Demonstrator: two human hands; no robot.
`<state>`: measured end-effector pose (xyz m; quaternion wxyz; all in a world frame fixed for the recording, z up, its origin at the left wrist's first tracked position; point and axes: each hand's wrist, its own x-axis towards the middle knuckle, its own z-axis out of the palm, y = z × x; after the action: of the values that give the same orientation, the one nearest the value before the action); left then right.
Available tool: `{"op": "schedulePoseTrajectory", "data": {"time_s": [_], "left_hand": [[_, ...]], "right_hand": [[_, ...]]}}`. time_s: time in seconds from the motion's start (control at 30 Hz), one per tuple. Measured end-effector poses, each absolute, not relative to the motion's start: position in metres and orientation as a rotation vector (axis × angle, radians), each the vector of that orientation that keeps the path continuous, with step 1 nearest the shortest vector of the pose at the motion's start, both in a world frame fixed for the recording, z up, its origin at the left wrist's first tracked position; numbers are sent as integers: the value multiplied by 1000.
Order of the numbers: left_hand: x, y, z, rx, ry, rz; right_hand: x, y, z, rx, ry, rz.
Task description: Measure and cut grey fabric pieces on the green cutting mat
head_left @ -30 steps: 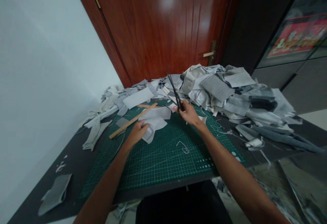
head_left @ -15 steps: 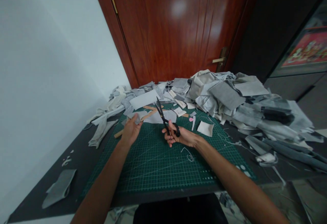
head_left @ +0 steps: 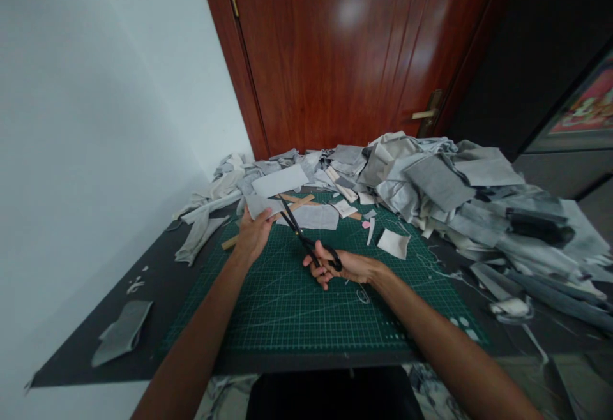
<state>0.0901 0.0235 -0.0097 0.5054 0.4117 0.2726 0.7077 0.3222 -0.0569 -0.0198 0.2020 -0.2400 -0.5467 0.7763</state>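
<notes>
My left hand [head_left: 253, 236] pinches a light grey piece of fabric [head_left: 262, 205] above the far left part of the green cutting mat [head_left: 287, 311]. In my right hand [head_left: 335, 265] is a pair of black scissors [head_left: 299, 233], fingers through the handle loops. Their blades are parted and point up and left, with the tips at the right edge of the held fabric. Whether the blades touch it I cannot tell. Behind them, another light grey fabric piece [head_left: 316, 217] lies flat on the mat, near crossed wooden strips [head_left: 302, 202].
A big heap of grey and beige fabric [head_left: 440, 184] covers the table's right and back. A beige square [head_left: 393, 243], a pink scrap [head_left: 366, 224] and loose thread [head_left: 363, 295] lie on the mat. Folded grey cloth [head_left: 123, 334] rests at the left. A wooden door [head_left: 325, 56] stands behind.
The fabric in my left hand has been raised and spread out flatter. The scissors have swung left, their tips now at its edge with the blades wider apart. The view has shifted slightly.
</notes>
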Motion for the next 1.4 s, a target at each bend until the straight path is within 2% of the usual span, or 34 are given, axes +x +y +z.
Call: {"op": "schedulePoseTrajectory", "data": {"time_s": [1.4], "left_hand": [[107, 10, -15, 1055, 623, 1639]], "right_hand": [[316, -63, -18, -660, -1683, 1896]]}}
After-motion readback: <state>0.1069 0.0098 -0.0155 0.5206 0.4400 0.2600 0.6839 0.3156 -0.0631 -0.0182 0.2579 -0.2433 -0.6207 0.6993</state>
